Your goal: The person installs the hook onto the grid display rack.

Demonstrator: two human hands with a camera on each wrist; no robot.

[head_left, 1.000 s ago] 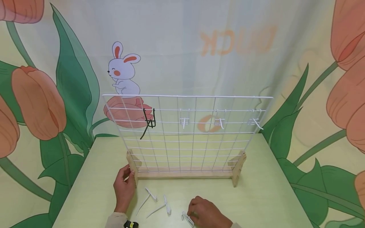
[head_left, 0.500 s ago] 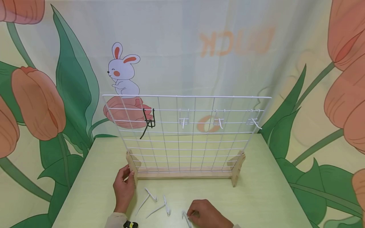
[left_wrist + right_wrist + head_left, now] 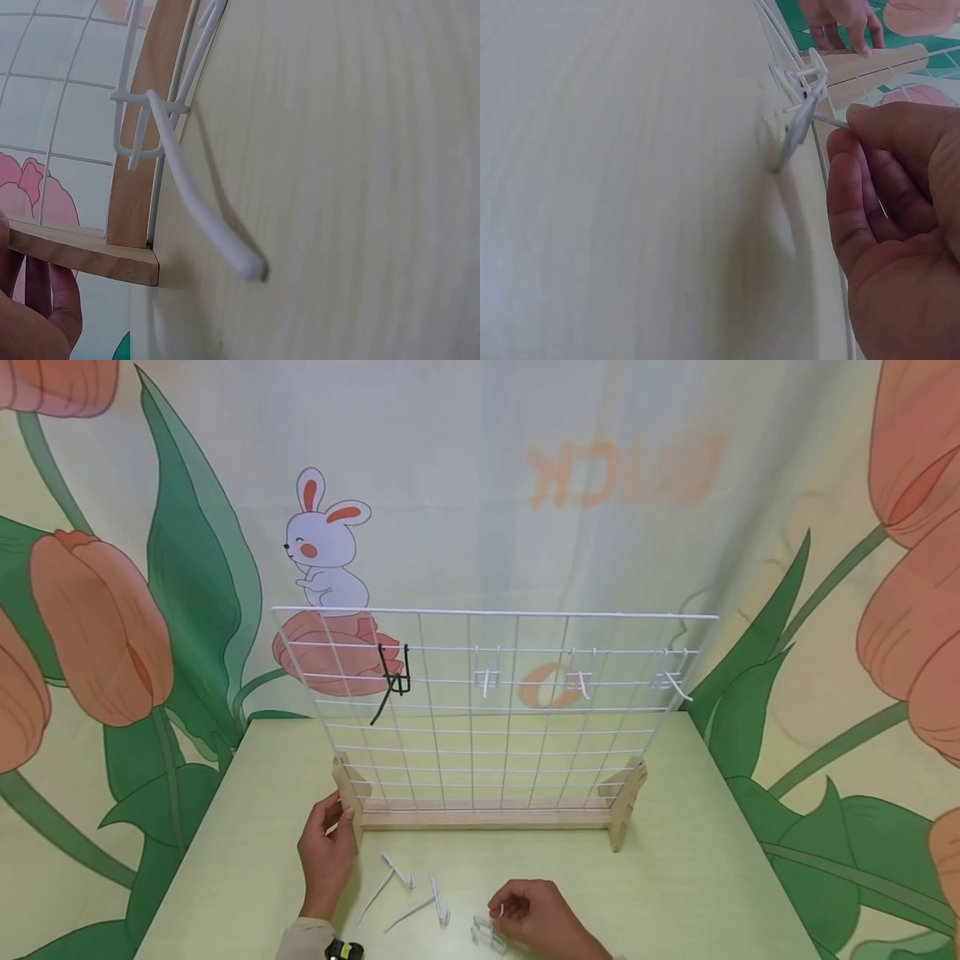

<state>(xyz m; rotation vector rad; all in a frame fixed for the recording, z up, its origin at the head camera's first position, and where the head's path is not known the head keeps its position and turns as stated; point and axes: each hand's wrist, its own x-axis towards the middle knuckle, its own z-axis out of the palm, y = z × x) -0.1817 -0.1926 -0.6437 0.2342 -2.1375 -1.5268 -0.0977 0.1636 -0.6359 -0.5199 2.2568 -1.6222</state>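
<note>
My left hand grips the left wooden foot of an upright white wire grid rack; in the left wrist view its fingers lie on one side of the wood. Near the table's front, my right hand pinches the prong of a white wire hook between thumb and forefinger. That hook's double-looped back is close to the tabletop; whether it touches is hard to tell. Two more white hooks, a left one and a right one, lie between my hands.
A black hook hangs at the rack's upper left. Three white hooks hang along the same row, the middle one among them. A wooden bar joins the rack's feet. Behind the table hangs a printed curtain.
My right hand has turned and lifted slightly, and the white hook at its fingers has been tipped so its looped back faces differently. The left hand stays on the rack's foot.
</note>
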